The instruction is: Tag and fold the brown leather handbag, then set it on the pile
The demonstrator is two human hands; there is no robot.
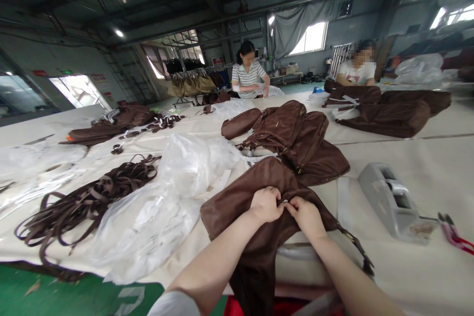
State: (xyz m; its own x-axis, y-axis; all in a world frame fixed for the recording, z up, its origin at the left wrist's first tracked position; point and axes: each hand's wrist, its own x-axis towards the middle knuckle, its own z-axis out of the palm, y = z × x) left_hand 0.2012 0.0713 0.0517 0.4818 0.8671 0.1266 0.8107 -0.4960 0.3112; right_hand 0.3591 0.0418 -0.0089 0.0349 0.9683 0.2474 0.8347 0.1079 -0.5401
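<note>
A dark brown bag [233, 200] lies spread on the table in front of me, part of it hanging over the near edge. My left hand [265, 205] rests on it, fingers curled and pinching its material. Close beside it, my right hand [306, 216] pinches the same spot with thumb and fingertips, and the two hands almost touch. A small pale bit shows between the fingertips, too small to name. A strap end with metal fittings [353, 242] trails from the bag to the right. Just beyond lies a pile of similar brown bags [285, 128].
A grey tape dispenser [381, 192] and a red-handled tool [454, 237] lie at right. To the left are clear plastic bags [159, 222] and a heap of brown straps [99, 197]. More brown bags [396, 113] lie across the table, where two people [248, 76] work.
</note>
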